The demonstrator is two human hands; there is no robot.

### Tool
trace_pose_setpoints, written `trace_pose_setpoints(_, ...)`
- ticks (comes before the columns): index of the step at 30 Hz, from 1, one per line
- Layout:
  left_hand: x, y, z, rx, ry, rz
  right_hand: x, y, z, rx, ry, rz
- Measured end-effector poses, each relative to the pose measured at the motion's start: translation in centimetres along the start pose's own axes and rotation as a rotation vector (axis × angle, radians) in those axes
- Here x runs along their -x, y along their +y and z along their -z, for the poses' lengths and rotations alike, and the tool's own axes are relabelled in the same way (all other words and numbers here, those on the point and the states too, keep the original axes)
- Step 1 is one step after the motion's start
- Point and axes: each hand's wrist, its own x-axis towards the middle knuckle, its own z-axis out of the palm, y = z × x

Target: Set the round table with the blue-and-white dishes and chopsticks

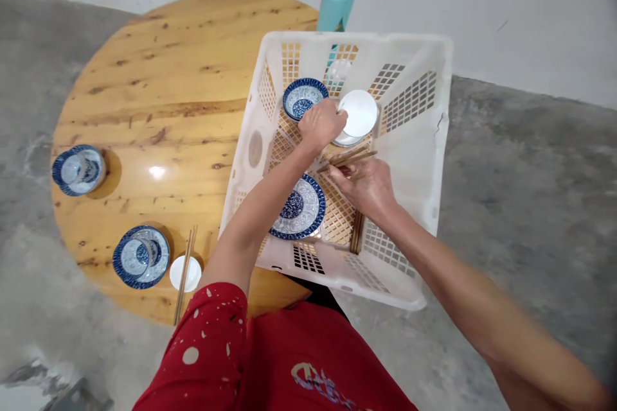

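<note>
My left hand [322, 122] reaches into a white plastic basket [254, 99], its fingers closed at the left rim of a small white dish [360, 113]. More white dishware shows just below that dish. Beside the same hand stands a blue-and-white bowl [305, 97], partly covered by the knuckles. My right hand [367, 185] grips several wooden chopsticks [351, 157] over the basket's middle. A blue-rimmed plate [308, 205] lies under my left forearm, which hides part of it. Other chopsticks [357, 232] lie along the basket's near right side.
On the round wooden table [193, 77], two blue-and-white dish sets, a left one [80, 170] and a nearer one [141, 257], each hold a clear glass. Another white dish [191, 275] has chopsticks [183, 282] across it. A turquoise bottle [339, 0] stands behind the basket.
</note>
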Motion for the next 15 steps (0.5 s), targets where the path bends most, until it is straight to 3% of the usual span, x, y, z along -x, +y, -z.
trace_pose_setpoints(7, 3.5, -2.8, 5.5, 0.069, 0.213, -0.069, -0.9, 0.0, -1.7, 0.082, -0.098, 0.068)
trace_pose_setpoints(15, 16.1, -7.9, 12.5, 0.222, 0.381, 0.002, -1.9, -0.1, -2.0, 0.107, -0.110, 0.128)
